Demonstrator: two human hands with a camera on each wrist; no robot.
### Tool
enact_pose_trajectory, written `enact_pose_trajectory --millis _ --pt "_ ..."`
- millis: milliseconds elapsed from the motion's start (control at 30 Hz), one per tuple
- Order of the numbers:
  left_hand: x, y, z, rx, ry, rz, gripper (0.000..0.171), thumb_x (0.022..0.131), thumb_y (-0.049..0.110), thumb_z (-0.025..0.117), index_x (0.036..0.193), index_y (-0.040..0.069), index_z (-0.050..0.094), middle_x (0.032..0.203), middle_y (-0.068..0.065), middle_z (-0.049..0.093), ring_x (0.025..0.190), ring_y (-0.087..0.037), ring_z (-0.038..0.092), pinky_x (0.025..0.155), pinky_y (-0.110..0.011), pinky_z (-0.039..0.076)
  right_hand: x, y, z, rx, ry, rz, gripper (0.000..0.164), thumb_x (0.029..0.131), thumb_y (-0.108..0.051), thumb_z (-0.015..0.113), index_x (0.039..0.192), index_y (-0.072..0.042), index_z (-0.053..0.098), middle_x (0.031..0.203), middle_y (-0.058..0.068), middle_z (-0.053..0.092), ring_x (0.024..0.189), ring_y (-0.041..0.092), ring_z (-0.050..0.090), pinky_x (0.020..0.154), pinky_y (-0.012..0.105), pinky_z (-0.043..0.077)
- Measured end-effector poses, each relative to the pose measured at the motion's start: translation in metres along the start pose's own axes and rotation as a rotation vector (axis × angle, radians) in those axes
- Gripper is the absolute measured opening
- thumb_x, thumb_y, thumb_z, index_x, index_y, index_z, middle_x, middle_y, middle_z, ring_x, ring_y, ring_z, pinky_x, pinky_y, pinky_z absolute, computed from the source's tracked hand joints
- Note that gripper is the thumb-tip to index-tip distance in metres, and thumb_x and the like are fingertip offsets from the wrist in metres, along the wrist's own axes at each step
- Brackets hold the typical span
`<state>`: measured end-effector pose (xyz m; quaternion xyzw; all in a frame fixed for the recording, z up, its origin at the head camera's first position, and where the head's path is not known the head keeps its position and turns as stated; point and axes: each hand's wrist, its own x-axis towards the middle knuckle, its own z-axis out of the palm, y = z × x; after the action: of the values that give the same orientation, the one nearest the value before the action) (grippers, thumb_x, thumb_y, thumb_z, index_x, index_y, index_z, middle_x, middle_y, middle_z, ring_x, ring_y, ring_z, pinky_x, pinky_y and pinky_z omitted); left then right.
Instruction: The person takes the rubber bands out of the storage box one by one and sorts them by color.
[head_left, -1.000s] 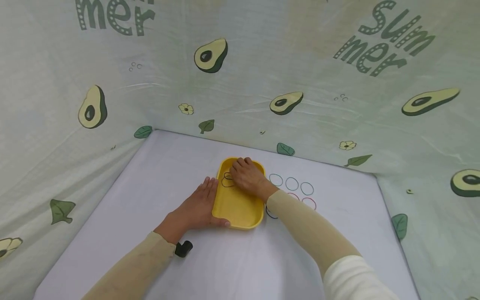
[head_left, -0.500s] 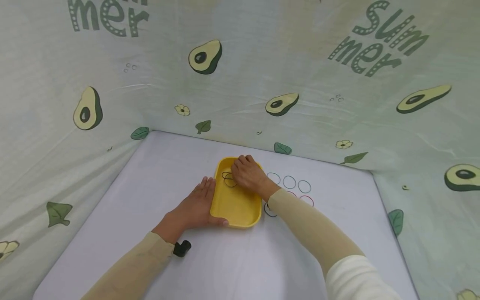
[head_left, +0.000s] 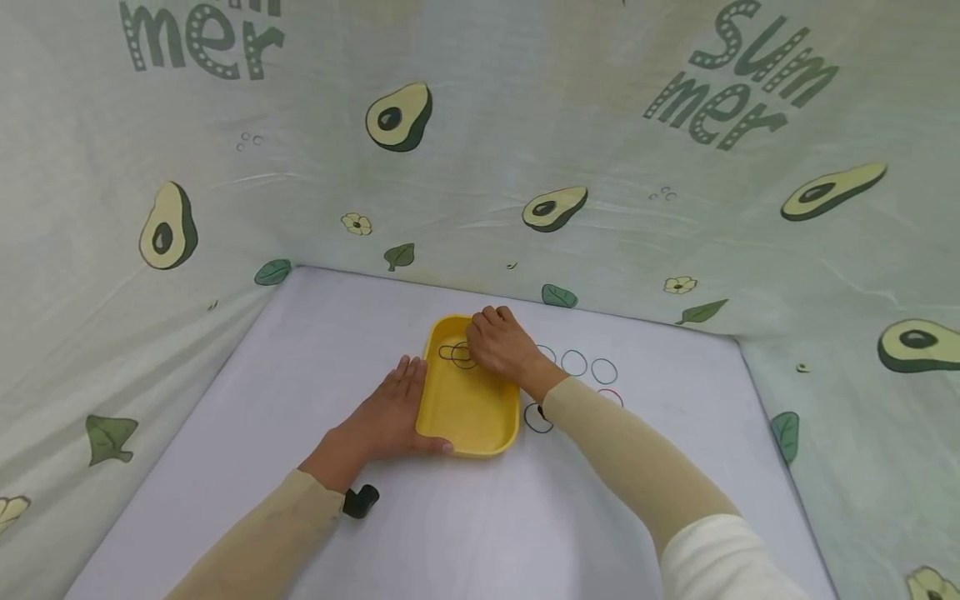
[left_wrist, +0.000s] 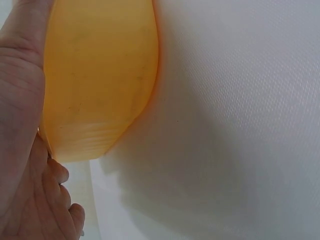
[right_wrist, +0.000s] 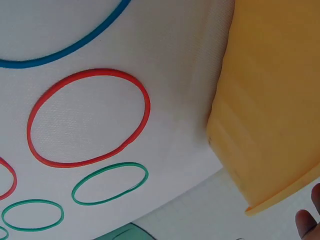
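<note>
My left hand (head_left: 390,417) lies with straight fingers along the left side of a yellow tray (head_left: 468,421), its thumb over the near rim. In the left wrist view the palm is against the tray wall (left_wrist: 100,80). My right hand (head_left: 504,346) reaches into the tray's far right part with bent fingers. From its left side runs a dark rubber band (head_left: 441,352), drawn into a narrow loop; the pinch itself is hidden. A rounder rubber band (head_left: 464,368) overlaps it on the tray floor. In the right wrist view two fingertips (right_wrist: 306,222) show past the tray rim.
Right of the tray, green rubber bands (head_left: 574,350), a red one (head_left: 611,390) and a dark blue one (head_left: 542,432) lie on the white table, partly behind the right forearm. A patterned cloth (head_left: 450,192) rises behind. A black object (head_left: 362,502) sits at the left wrist.
My right hand has shifted slightly right within the tray. The dark band has lengthened into a narrow loop and the rounder one has slid along with the hand. The left hand keeps its place.
</note>
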<state>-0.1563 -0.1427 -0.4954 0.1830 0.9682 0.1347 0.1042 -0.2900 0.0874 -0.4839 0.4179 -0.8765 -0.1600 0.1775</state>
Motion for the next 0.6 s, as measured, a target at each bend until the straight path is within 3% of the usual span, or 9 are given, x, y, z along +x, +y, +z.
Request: enact_pose_trajectory --millis 300,600 --pt "-0.001 0.001 0.001 -0.006 0.009 -0.022 0.145 0.078 0.087 0.068 0.166 -0.008 0.004 0.174 -0.029 0.007 0.164 -0.042 0.002 0.132 -0.055 0.019 -0.012 0.010 -0.009 0.047 -0.002 0.053 0.021 0.111 -0.022 0.051 0.103 -0.005 0.060 0.097 0.008 0.057 0.100 0.029 0.050 0.095 0.043 0.047" --pt "-0.003 0.003 -0.001 0.043 0.017 -0.006 0.146 0.076 0.091 0.064 0.165 -0.009 0.007 0.174 -0.030 0.007 0.164 -0.043 0.003 0.132 -0.054 0.020 -0.042 0.029 -0.013 0.048 0.073 0.106 0.018 0.107 -0.019 0.058 0.097 -0.005 0.061 0.092 0.008 0.055 0.093 0.029 0.046 0.088 0.043 0.043"
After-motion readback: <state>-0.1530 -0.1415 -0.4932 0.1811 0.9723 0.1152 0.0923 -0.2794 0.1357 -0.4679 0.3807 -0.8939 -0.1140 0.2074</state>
